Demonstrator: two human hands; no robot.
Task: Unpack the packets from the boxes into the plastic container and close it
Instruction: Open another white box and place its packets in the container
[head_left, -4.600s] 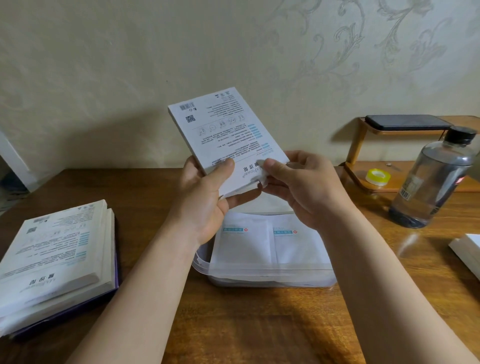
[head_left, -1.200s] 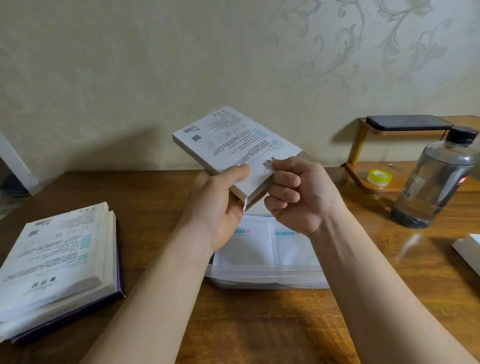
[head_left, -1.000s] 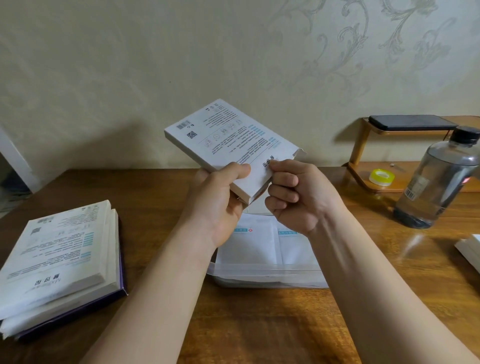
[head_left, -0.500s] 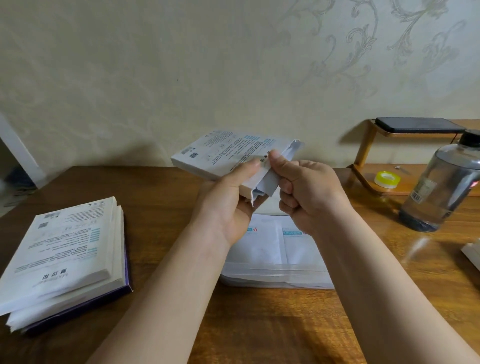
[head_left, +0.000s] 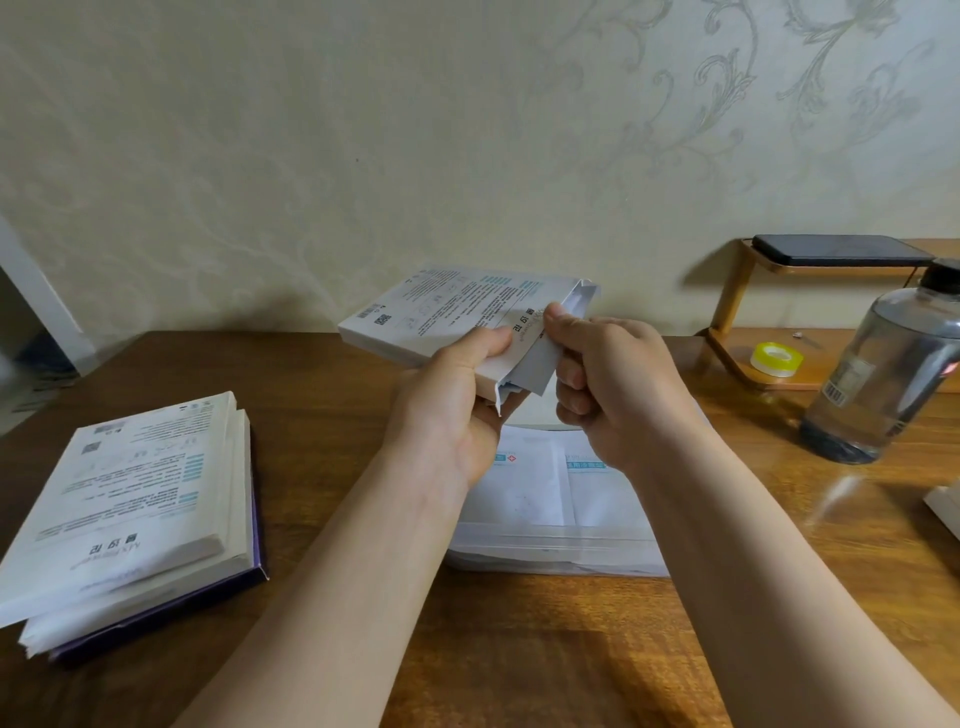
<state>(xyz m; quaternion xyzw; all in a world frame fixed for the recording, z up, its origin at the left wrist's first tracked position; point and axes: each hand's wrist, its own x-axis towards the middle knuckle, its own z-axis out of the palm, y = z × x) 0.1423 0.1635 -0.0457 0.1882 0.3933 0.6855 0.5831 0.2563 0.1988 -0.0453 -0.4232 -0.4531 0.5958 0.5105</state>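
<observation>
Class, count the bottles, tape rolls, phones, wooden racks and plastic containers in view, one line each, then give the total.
Bottle: 1
Tape roll: 1
Phone: 1
Wooden rack: 1
Plastic container: 1
Total: 5

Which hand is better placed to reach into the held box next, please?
Probably the right hand: it pinches the flap at the open end of the box, which the left hand grips.

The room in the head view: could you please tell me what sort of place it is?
Probably a home desk: patterned wallpaper, a wooden table against it, and a small wooden shelf with a phone and a tape roll.
</observation>
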